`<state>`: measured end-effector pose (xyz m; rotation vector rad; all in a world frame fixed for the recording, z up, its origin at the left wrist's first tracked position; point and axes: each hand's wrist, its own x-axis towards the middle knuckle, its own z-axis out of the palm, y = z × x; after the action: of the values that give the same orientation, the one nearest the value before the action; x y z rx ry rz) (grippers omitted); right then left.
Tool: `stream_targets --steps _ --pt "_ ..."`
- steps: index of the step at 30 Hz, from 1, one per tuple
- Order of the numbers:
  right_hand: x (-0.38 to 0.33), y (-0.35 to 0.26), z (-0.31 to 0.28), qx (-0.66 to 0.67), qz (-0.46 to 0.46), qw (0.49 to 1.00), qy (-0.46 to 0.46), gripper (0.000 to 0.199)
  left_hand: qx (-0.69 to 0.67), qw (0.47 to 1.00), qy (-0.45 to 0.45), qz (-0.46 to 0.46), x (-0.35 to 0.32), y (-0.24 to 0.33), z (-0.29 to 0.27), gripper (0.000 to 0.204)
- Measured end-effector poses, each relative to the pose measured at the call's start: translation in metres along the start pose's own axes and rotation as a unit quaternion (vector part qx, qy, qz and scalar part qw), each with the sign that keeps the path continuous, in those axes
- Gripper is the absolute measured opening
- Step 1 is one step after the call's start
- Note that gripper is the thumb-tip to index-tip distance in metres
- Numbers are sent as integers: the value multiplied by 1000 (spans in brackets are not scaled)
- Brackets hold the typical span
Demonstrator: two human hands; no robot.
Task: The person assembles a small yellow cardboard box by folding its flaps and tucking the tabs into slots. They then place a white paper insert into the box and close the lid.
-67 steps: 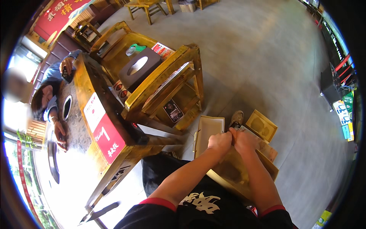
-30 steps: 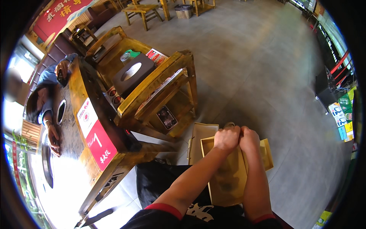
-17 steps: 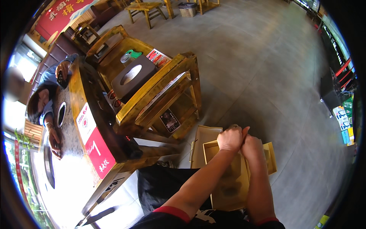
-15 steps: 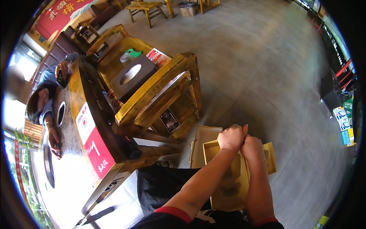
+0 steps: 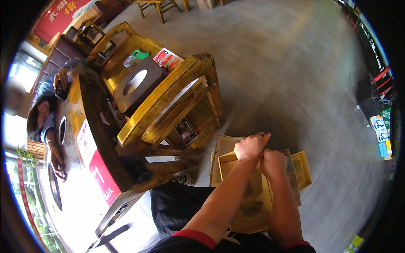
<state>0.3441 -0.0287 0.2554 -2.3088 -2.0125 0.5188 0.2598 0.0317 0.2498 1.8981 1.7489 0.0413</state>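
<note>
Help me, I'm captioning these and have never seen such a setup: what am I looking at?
There is no machine here, just a person's bare left hand and right hand. A fisheye camera on that person's head looks down, so straight edges bend near the rim.

The hands are close together above an open yellowish box; whatever they may grip is hidden. A smaller box is to their right. Farther left, a dark tissue box sits on wooden furniture, and another person is at a table.
</note>
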Motion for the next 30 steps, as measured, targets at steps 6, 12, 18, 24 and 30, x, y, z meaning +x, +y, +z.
stream_targets --steps 6,12,18,24,30 --pt "-1 4 10 21 37 999 -28 12 9 999 -37 -12 7 5 4 55" --pt "-11 6 -4 132 80 987 54 13 16 994 -79 73 -7 7 0 47" --pt "-20 23 -12 280 13 950 136 19 12 972 -110 206 -28 -10 -28 33" --pt "-16 16 -10 163 10 981 101 10 44 984 -26 172 -36 -17 -12 46" --pt "-2 21 -19 85 67 990 -86 20 49 989 -8 137 -38 -10 -9 46"
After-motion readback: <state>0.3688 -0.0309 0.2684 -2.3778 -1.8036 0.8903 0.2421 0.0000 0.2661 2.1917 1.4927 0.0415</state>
